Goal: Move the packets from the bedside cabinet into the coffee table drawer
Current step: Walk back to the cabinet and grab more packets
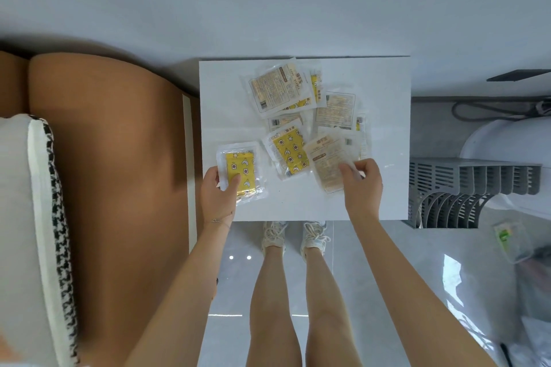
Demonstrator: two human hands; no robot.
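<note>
Handling: the packets look light, thin and pliant. Their glossy clear film probably slides easily, so a loose stack may fan apart in the grip.
Where to hold: likely best by the flat sealed border, thumb above and fingers beneath, rather than on the padded middle.
Look: clear wrappers around flat pads. Some show a yellow face printed with stars and moons, others a beige back with small print.
Left hand: grips a yellow packet, with the thumb curled onto its face and the fingers under its near edge.
Right hand: pinches the near corner of a beige packet, fingertips curled over its edge.
Between the hands: a second yellow packet lies tilted, just left of the right fingertips and touching the beige one.
Beyond the fingers: the remaining packets overlap in a loose heap, farther out than either hand reaches.
Location: every packet seen lies on the white bedside cabinet. The coffee table drawer is not in view.
Stage: seemingly gathering — the carry has not yet begun.
</note>
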